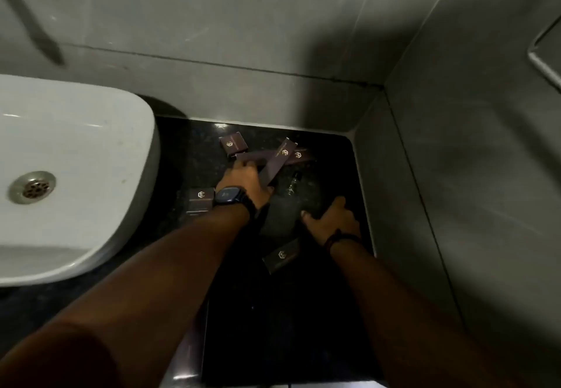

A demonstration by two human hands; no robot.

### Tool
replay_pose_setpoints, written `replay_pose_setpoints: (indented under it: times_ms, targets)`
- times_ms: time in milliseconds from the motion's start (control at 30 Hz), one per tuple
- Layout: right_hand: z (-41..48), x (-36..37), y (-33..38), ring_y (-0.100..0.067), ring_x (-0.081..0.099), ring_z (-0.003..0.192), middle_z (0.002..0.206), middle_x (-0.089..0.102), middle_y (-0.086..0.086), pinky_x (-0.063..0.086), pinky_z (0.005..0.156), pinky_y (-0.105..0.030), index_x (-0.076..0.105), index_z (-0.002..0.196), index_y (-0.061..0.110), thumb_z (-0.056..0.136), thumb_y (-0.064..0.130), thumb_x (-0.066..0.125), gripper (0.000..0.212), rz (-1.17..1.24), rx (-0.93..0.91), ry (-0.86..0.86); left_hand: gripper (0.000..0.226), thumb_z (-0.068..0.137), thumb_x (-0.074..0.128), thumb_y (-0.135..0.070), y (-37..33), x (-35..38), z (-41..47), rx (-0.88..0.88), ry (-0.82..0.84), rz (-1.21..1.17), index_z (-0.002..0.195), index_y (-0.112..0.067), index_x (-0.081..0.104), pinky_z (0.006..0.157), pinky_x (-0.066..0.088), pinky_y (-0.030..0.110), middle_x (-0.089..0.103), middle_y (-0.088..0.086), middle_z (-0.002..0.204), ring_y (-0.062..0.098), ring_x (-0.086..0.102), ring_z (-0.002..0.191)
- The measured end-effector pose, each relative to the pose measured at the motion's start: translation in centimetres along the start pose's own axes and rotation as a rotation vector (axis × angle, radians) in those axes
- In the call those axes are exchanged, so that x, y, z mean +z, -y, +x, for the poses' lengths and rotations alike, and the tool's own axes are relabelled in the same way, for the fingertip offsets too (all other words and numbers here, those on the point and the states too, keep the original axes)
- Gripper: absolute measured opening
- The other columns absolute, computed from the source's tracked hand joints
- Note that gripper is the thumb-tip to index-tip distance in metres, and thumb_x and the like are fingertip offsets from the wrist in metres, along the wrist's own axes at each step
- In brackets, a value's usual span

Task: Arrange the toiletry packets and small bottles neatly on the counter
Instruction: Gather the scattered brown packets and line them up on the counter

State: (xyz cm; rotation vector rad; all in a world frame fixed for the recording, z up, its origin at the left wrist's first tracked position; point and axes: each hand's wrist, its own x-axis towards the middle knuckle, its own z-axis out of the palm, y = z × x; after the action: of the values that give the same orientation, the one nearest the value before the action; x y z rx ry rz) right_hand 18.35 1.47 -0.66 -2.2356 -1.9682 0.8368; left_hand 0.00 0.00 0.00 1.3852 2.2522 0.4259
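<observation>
I see the left hand (247,179) grasping a long brown packet (277,161) on the black counter (340,151). The right hand (332,220) is clenched around a small dark bottle (321,199) nearby.

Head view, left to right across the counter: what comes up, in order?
Drain → sink → small box → watch → left hand → right hand → side wall.
</observation>
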Motion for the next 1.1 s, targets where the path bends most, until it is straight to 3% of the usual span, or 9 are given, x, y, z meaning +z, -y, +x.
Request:
replay_pose_setpoints:
  times_ms: [167,300,433,500,633,767,933,1100]
  targets:
    - [0.9,0.6,0.1,-0.046,0.056,0.109,0.130,0.043,-0.024,0.050,0.088,-0.044,0.034,0.133,0.011,0.073,0.038,0.076,0.078,-0.009,0.027,-0.012,0.050,0.081,0.066,-0.038,-0.2,0.3,1.5,-0.023,0.054,0.085,0.124,-0.016,0.054,0.083,0.054,0.045,0.062,0.014,0.114,0.036,0.062,0.098]
    - [0.5,0.8,-0.5,-0.043,0.060,0.094,0.129,0.033,-0.019,0.052,0.086,-0.039,0.050,0.123,0.016,0.079,0.030,0.070,0.050,-0.036,-0.051,-0.011,0.040,0.085,0.063,-0.034,-0.1,1.1,1.5,-0.006,0.084,0.121,0.117,-0.010,0.057,0.085,0.053,0.048,0.064,0.016,0.109,0.036,0.062,0.095]
    - [-0.4,-0.1,-1.3,-0.039,0.059,0.100,0.141,0.027,-0.018,0.049,0.090,-0.035,0.062,0.112,0.010,0.083,0.028,0.068,0.035,-0.097,0.004,-0.002,0.040,0.083,0.064,-0.036,-0.1,1.2,0.4,0.017,0.053,0.143,0.114,-0.011,0.059,0.078,0.052,0.040,0.065,0.016,0.107,0.037,0.063,0.094]
    - [-0.7,-0.8,-1.9,-0.038,0.058,0.105,0.144,0.031,-0.020,0.048,0.092,-0.035,0.064,0.112,0.007,0.083,0.032,0.068,0.039,-0.051,0.071,-0.007,0.040,0.082,0.064,-0.040,-0.2,1.2,-0.7,0.021,0.053,0.171,0.110,-0.011,0.061,0.072,0.050,0.039,0.065,0.016,0.104,0.036,0.064,0.091]
    - [-1.7,-1.4,-3.2,-0.036,0.065,0.099,0.127,0.057,-0.022,0.055,0.088,-0.041,0.066,0.109,-0.002,0.082,0.038,0.066,0.047,0.151,0.171,0.042,0.044,0.079,0.065,-0.045,-0.2,1.8,-3.8,0.001,0.035,0.189,0.107,-0.012,0.063,0.071,0.050,0.037,0.066,0.017,0.106,0.036,0.065,0.092]
    - [-4.0,-0.7,-4.7,-0.038,0.064,0.103,0.129,0.055,-0.019,0.055,0.090,-0.047,0.059,0.124,0.001,0.082,0.037,0.065,0.055,0.226,0.202,0.103,0.043,0.077,0.067,-0.042,0.4,3.1,-7.8,-0.107,0.053,0.172,0.108,-0.012,0.062,0.075,0.052,0.041,0.066,0.017,0.109,0.038,0.064,0.095]
    - [-6.8,-0.4,-7.2,-0.035,0.051,0.121,0.141,0.041,-0.019,0.045,0.100,-0.035,0.055,0.128,0.004,0.083,0.029,0.066,0.053,-0.020,0.072,0.157,0.031,0.079,0.067,-0.040,1.3,5.1,-12.5,-0.191,0.023,0.088,0.095,-0.014,0.066,0.062,0.046,0.033,0.069,0.016,0.097,0.034,0.066,0.083]
    - [-8.8,-0.2,-9.4,-0.032,0.061,0.108,0.127,0.056,-0.016,0.049,0.078,-0.029,0.058,0.121,0.009,0.086,0.034,0.066,0.044,-0.167,-0.016,0.109,0.031,0.080,0.064,-0.045,1.5,6.5,-16.3,-0.191,0.026,0.044,0.093,-0.017,0.064,0.062,0.045,0.031,0.070,0.014,0.094,0.034,0.066,0.083]
